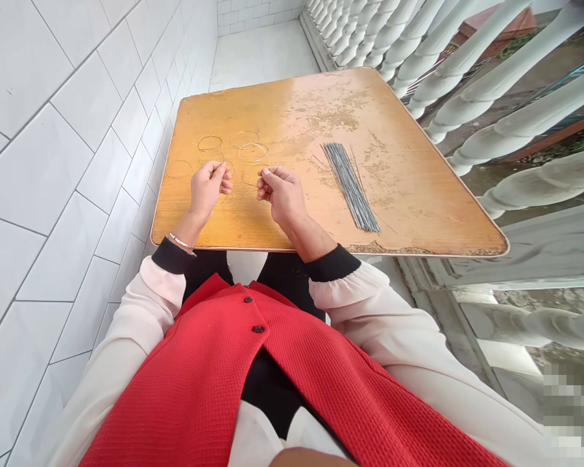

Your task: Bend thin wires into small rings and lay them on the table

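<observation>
My left hand (208, 187) is closed in a pinch above the near left part of the table, with a thin curved wire showing at its fingertips. Facing it, my right hand (285, 193) also pinches, and another wire curve (244, 175) runs up to its fingers. I cannot tell whether these curves are one wire or two. Just beyond the hands lie several thin wire rings, among them a dark ring (209, 137) and a pale ring (253, 144). To the right of my right hand rests a bundle of straight grey wires (351, 187), with a few loose strands alongside.
The wooden table (418, 214) has a worn, peeling surface and a chipped front edge. A white tiled wall (78, 181) runs close along the left. On the right stands a white balustrade (467, 78). Pale floor (263, 55) shows beyond the table.
</observation>
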Demonstrator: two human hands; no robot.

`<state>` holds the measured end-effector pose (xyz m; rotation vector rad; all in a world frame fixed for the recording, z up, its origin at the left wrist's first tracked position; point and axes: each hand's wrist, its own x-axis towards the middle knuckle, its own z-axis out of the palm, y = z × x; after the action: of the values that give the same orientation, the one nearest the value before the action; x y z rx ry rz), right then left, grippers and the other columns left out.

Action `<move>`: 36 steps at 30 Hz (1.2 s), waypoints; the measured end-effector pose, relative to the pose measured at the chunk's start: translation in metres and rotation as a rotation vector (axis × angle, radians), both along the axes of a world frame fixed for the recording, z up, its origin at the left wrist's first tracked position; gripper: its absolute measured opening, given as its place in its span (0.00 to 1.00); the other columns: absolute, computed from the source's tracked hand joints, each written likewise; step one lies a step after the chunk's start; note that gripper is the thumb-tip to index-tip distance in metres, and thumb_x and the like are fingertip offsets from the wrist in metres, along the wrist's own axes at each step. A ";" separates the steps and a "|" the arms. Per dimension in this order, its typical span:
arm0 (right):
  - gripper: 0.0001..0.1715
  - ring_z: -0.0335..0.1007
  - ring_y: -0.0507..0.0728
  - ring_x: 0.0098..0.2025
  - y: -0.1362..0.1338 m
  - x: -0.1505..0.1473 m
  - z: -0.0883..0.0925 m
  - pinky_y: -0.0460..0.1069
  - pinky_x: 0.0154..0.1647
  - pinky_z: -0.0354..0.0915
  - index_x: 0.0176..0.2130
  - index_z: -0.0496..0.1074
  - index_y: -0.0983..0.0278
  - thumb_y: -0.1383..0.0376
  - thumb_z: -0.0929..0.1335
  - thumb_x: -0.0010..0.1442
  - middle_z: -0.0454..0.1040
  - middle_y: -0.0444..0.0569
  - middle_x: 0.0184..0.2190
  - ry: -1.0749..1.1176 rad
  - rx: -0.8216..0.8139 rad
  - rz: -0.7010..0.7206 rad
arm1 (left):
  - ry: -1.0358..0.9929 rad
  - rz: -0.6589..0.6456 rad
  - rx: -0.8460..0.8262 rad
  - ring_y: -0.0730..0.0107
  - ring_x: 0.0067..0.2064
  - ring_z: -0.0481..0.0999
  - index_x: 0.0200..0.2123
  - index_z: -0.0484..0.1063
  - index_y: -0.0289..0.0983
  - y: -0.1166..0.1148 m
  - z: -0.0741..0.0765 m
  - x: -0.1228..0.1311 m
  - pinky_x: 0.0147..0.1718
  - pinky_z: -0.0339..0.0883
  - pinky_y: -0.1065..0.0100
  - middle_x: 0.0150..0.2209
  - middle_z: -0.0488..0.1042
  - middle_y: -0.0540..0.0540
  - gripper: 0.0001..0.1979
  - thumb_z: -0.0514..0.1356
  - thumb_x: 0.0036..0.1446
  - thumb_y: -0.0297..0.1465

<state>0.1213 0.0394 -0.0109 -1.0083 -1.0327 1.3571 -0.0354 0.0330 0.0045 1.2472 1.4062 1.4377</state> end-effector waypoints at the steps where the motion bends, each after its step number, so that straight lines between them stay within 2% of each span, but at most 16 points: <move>1: 0.13 0.59 0.45 0.19 0.000 0.001 0.000 0.41 0.22 0.60 0.28 0.69 0.62 0.67 0.68 0.66 0.66 0.39 0.21 -0.029 0.001 0.010 | -0.008 -0.001 -0.011 0.84 0.24 0.72 0.31 0.67 0.36 -0.001 0.002 0.000 0.24 0.67 0.80 0.27 0.71 0.54 0.12 0.55 0.70 0.29; 5: 0.14 0.59 0.44 0.17 0.001 0.007 0.000 0.41 0.20 0.58 0.27 0.72 0.64 0.68 0.68 0.66 0.66 0.39 0.20 -0.126 0.004 0.021 | -0.008 -0.004 -0.033 0.84 0.23 0.71 0.30 0.67 0.36 -0.006 0.008 -0.003 0.24 0.66 0.79 0.27 0.72 0.54 0.12 0.57 0.69 0.29; 9: 0.14 0.62 0.45 0.18 0.000 0.013 0.000 0.41 0.21 0.61 0.27 0.72 0.64 0.66 0.69 0.65 0.68 0.41 0.21 -0.103 -0.024 0.067 | -0.024 -0.018 -0.039 0.85 0.23 0.70 0.29 0.67 0.36 -0.010 0.011 -0.008 0.24 0.66 0.80 0.27 0.72 0.54 0.13 0.56 0.69 0.30; 16: 0.19 0.64 0.45 0.18 -0.005 0.007 0.002 0.40 0.22 0.63 0.26 0.70 0.65 0.70 0.63 0.69 0.68 0.41 0.20 0.039 -0.066 0.034 | -0.178 -0.027 -0.060 0.84 0.25 0.71 0.29 0.67 0.36 -0.011 0.006 -0.007 0.27 0.67 0.80 0.26 0.72 0.53 0.13 0.57 0.69 0.32; 20: 0.19 0.65 0.45 0.18 -0.003 0.006 -0.001 0.41 0.22 0.64 0.26 0.70 0.64 0.70 0.63 0.69 0.69 0.40 0.20 0.116 -0.046 -0.002 | -0.265 -0.041 -0.063 0.84 0.24 0.71 0.28 0.67 0.36 -0.009 0.003 -0.008 0.26 0.66 0.79 0.25 0.72 0.54 0.14 0.58 0.68 0.33; 27: 0.15 0.66 0.45 0.20 0.001 0.005 -0.012 0.41 0.24 0.65 0.27 0.69 0.63 0.64 0.68 0.67 0.69 0.39 0.22 0.120 0.016 0.012 | -0.300 -0.060 -0.077 0.84 0.22 0.69 0.26 0.65 0.37 -0.008 -0.001 -0.006 0.25 0.64 0.78 0.24 0.71 0.54 0.17 0.56 0.69 0.32; 31: 0.15 0.67 0.45 0.20 0.000 0.003 -0.012 0.41 0.25 0.66 0.28 0.68 0.63 0.65 0.66 0.68 0.70 0.40 0.22 0.142 0.012 0.009 | -0.345 -0.065 -0.084 0.84 0.21 0.69 0.25 0.64 0.37 -0.008 -0.002 -0.003 0.24 0.62 0.78 0.23 0.70 0.54 0.17 0.56 0.69 0.30; 36: 0.15 0.68 0.46 0.22 0.000 -0.001 -0.018 0.41 0.27 0.68 0.29 0.68 0.62 0.61 0.67 0.68 0.70 0.39 0.23 0.171 0.027 0.008 | -0.447 -0.024 -0.080 0.84 0.21 0.69 0.25 0.63 0.37 -0.009 -0.003 0.003 0.24 0.61 0.77 0.22 0.69 0.54 0.17 0.53 0.69 0.27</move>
<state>0.1198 0.0398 -0.0286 -0.8534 -0.9257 1.4068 -0.0325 0.0243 0.0018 0.8218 1.1259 1.5126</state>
